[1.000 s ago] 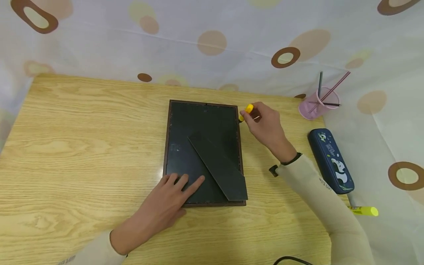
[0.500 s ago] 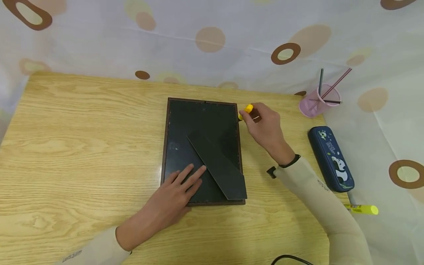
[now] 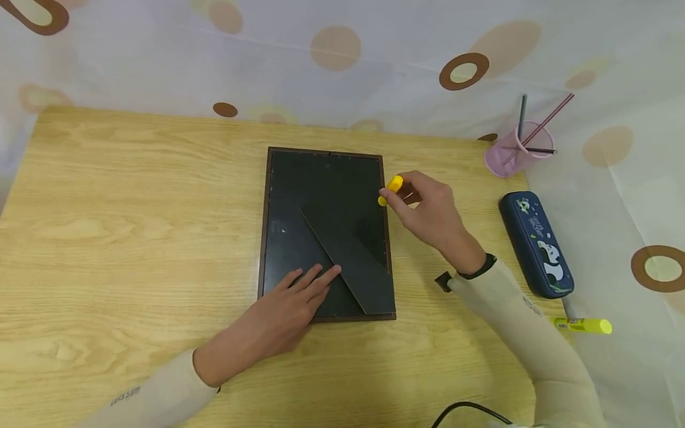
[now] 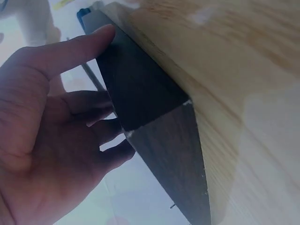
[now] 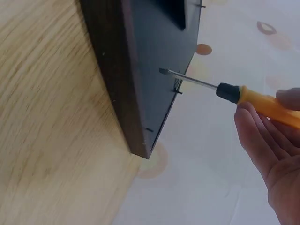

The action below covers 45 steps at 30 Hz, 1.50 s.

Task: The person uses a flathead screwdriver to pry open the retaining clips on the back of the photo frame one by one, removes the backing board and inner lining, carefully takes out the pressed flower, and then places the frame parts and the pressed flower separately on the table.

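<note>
A dark picture frame lies face down on the wooden table, its black backing board up. A black easel leg slants across the backing. My left hand rests on the frame's near left corner, fingers stretched over the backing and thumb against the frame's side. My right hand grips the yellow handle of a screwdriver over the frame's right edge. In the right wrist view its flat blade overlaps the backing, close to small metal tabs along the rim.
At the back right stands a pink cup with several pencils. A navy panda pencil case lies right of the right forearm, and a yellow highlighter sits at the table's right edge. A black cable curves at the front. A patterned curtain hangs behind.
The screwdriver has shifted from beside the frame's right edge to over it, with the right hand. The left hand has slid slightly right over the backing. The view has tilted a little.
</note>
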Each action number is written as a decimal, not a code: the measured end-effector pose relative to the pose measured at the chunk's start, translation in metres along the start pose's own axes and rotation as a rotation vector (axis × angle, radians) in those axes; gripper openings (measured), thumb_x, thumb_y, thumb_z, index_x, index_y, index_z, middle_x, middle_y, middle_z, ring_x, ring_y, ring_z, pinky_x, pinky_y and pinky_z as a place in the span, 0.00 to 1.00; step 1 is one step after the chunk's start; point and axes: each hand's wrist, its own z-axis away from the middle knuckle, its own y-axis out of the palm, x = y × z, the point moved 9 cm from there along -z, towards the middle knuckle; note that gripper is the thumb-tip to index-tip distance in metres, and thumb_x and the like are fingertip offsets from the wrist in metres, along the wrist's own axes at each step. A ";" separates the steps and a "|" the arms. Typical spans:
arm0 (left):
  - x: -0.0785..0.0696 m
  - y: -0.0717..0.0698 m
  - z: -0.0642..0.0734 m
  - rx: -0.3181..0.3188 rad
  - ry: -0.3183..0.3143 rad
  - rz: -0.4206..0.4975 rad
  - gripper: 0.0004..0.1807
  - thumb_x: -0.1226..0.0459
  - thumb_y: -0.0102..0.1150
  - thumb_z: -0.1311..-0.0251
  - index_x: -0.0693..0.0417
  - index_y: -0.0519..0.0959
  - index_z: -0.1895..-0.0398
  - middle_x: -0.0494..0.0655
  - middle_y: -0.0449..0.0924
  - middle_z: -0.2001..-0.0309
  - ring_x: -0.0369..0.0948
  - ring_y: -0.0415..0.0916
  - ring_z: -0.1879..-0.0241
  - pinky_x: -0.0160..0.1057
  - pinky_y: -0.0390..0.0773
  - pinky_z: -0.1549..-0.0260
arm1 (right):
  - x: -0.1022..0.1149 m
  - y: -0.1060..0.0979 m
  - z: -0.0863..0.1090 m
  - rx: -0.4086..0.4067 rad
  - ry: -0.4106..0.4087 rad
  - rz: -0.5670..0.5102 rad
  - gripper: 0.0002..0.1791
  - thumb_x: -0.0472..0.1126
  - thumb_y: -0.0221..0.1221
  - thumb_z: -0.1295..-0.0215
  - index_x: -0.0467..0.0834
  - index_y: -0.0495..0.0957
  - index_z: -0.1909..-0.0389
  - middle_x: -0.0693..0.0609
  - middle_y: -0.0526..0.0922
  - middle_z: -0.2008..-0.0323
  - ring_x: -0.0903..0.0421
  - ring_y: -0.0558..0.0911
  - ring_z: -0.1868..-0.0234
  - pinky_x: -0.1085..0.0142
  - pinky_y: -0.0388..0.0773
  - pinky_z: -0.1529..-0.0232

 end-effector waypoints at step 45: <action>0.000 -0.002 -0.011 0.001 -0.190 -0.025 0.38 0.47 0.67 0.38 0.36 0.65 0.25 0.58 0.62 0.28 0.61 0.59 0.29 0.61 0.74 0.44 | 0.069 0.036 0.037 0.366 -0.186 0.173 0.12 0.39 0.69 0.38 0.37 0.77 0.64 0.49 0.75 0.74 0.60 0.72 0.79 0.69 0.71 0.77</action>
